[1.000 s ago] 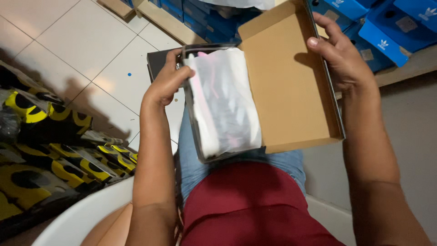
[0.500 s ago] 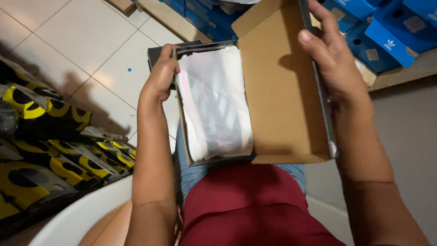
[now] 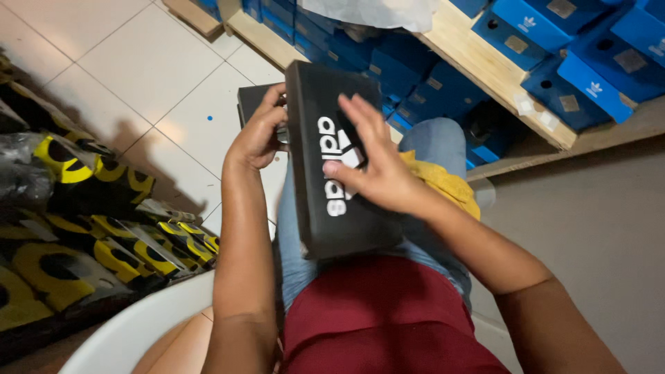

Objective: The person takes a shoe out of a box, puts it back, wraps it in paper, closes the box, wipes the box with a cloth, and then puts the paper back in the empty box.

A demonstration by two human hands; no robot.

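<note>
Right hand (image 3: 377,173): laid flat, fingers spread, palm pressing on the lid of a black shoebox (image 3: 332,208); not gripping, only bearing down on the white emblem printed there

Left hand (image 3: 260,131): curled round the far left edge of the same shoebox, fingers clasping the rim near its upper corner

Black shoebox: closed, lying lengthwise on the seated person's lap, under the right hand and beside the left, over blue jeans (image 3: 433,142) and a dark red shirt (image 3: 384,318)

Just past the right wrist: a crumpled yellow cloth (image 3: 447,183) on the thigh, partly hidden by the forearm

Beyond the right hand's fingertips and to its right: a stack of blue shoeboxes (image 3: 568,48), each with a small white emblem and a brownish rectangular label on the end, round holes in some; they sit on a pale wooden pallet (image 3: 485,66). A sheet of white wrapping (image 3: 374,12) lies over the top of the stack

Left of the left hand: white tiled floor (image 3: 138,62), then a heap of black and yellow items in clear bags (image 3: 76,208)

Below the left elbow: the curved rim of a white plastic chair (image 3: 138,325)
</note>
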